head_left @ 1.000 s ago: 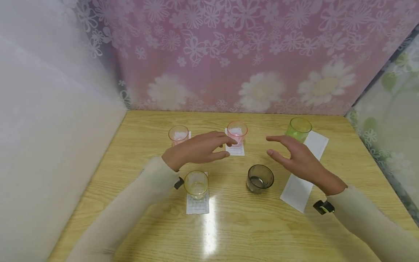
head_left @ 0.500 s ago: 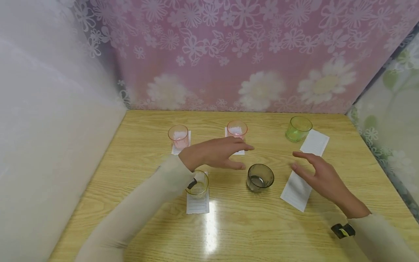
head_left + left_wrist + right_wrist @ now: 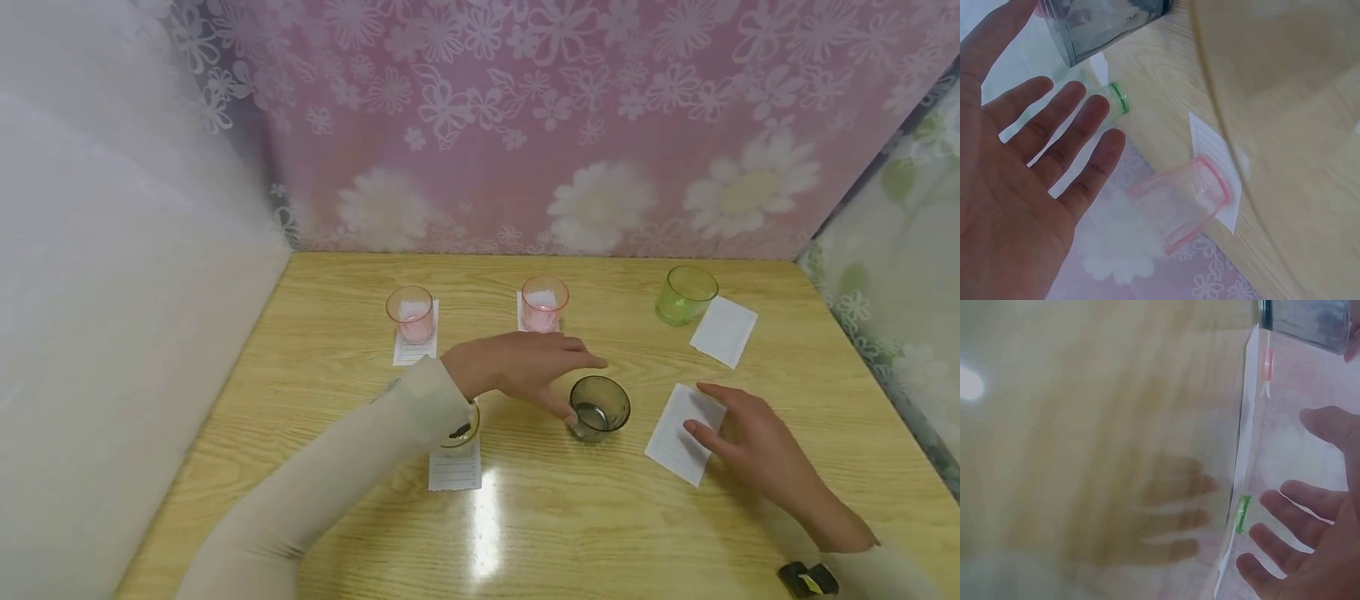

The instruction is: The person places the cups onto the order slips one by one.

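Observation:
The left hand (image 3: 525, 368) is beside the dark grey glass (image 3: 597, 410), its thumb tip at the glass's left side and its fingers spread behind the rim; in the left wrist view the palm and fingers (image 3: 1054, 137) look relaxed, with the dark glass (image 3: 1107, 25) near the thumb. Whether the thumb touches is unclear. The right hand (image 3: 765, 446) hovers at the right edge of a white paper slip (image 3: 678, 433), fingers apart and holding nothing; its spread fingers show in the right wrist view too (image 3: 1310, 519).
Two pink glasses (image 3: 411, 315) (image 3: 545, 305) stand on lined slips at the back. A green glass (image 3: 686, 297) is at back right beside another slip (image 3: 724, 332). The left forearm partly covers a yellow glass (image 3: 468, 437) on a lined slip (image 3: 455, 471).
The left hand has moved right and nearer, to the dark glass. The right hand has moved right and nearer, off the green glass, uncovering two separate slips.

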### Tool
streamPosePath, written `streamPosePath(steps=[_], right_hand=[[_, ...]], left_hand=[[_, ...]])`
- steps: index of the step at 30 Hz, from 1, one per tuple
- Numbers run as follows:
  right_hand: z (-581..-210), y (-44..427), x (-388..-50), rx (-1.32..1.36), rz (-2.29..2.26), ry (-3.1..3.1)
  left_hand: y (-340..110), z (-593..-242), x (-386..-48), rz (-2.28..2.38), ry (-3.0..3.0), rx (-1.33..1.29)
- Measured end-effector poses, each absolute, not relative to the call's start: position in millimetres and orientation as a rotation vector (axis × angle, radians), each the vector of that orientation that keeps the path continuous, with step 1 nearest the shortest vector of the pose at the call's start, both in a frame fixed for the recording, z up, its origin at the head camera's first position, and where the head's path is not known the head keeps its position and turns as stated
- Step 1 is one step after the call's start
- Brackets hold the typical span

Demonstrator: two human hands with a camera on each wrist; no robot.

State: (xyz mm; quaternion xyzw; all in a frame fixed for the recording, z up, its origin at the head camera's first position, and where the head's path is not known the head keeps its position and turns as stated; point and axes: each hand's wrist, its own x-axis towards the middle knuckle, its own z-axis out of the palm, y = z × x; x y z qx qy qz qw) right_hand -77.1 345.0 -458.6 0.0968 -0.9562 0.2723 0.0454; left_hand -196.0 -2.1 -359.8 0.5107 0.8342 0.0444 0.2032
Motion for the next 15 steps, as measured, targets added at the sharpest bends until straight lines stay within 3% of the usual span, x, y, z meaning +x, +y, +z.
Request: streamPosePath(steps=[15], right_hand=[[-464,353,-51,0.237,0.625,-3.049]], left_hand=[[20,-361,-190,0.006,2.323,1.455]])
